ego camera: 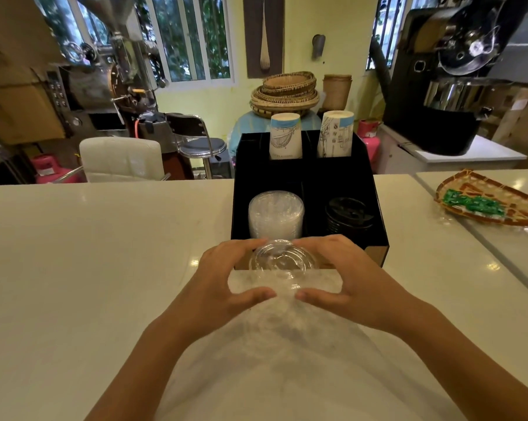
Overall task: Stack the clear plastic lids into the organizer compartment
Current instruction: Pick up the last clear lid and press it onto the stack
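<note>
A black organizer (378, 220) stands on the white counter ahead of me. Its front left compartment holds a stack of clear plastic lids (276, 212). In front of the organizer, both hands hold a stack of clear lids (282, 264) inside a clear plastic sleeve (274, 335) that trails back toward me. My left hand (223, 278) cups the left side of the stack. On the other side, my right hand (344, 275) does the same, thumbs nearly meeting below.
The organizer's front right compartment holds black lids (349, 215); two stacks of paper cups (285, 135) (335, 133) stand in the back compartments. A woven tray (493, 202) with green packets lies on the counter at right. Chairs and coffee machines stand beyond the counter.
</note>
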